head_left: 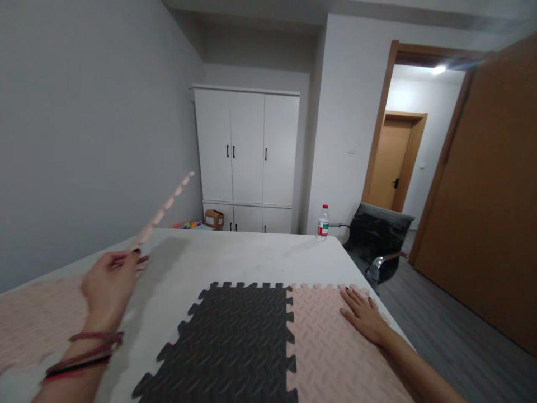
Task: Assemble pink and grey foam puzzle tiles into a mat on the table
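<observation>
A dark grey foam puzzle mat (235,341) lies on the white table (235,254), interlocked along its right edge with a pink foam mat (331,358). My right hand (363,316) rests flat on the pink mat, fingers stretched out. Above the table's left side my left hand (109,285) is raised, its fingers pinching the lower end of a thin pink foam edge strip (165,207) that points up and to the right. Another pink mat (37,319) lies at the table's left edge, below that hand.
A water bottle (323,222) stands at the table's far right corner. Beyond it a black chair (377,240), a white cupboard (247,157), a cardboard box (214,218) and coloured toys on the floor. An open wooden door (486,190) is on the right.
</observation>
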Demonstrator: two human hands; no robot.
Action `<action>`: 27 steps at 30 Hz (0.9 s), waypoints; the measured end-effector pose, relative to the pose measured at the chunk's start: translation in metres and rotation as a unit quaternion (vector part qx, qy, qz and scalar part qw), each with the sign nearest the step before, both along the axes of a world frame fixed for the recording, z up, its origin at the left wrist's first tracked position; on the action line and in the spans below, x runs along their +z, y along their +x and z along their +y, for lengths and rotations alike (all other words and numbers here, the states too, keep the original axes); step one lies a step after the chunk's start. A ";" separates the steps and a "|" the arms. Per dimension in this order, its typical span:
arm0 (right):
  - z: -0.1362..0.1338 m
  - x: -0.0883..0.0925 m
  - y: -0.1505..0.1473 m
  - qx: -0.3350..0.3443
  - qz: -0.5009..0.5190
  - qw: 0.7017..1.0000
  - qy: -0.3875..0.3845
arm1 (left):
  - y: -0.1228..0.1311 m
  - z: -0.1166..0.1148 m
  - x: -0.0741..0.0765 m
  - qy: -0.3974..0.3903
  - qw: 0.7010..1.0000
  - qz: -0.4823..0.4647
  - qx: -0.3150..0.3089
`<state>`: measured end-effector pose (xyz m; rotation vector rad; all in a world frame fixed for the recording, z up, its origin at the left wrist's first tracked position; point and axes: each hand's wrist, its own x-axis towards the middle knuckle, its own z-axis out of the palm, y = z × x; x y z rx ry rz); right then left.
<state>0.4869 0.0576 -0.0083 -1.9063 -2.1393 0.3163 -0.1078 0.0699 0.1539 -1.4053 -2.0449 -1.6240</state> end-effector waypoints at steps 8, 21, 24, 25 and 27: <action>0.031 0.031 0.042 -0.103 0.330 0.938 0.003 | 0.216 0.086 -0.036 -0.037 0.948 0.101 -0.298; 0.077 0.000 0.039 -0.260 0.174 0.941 0.132 | 0.319 0.097 -0.132 -0.237 0.862 0.292 -0.340; 0.077 -0.003 0.037 -0.273 0.130 0.941 0.149 | 0.320 0.098 -0.134 -0.234 0.861 0.304 -0.335; 0.076 -0.002 0.037 -0.276 0.118 0.942 0.150 | 0.320 0.098 -0.134 -0.232 0.861 0.306 -0.334; 0.073 0.000 0.035 -0.281 0.095 0.943 0.148 | 0.321 0.098 -0.135 -0.229 0.863 0.309 -0.328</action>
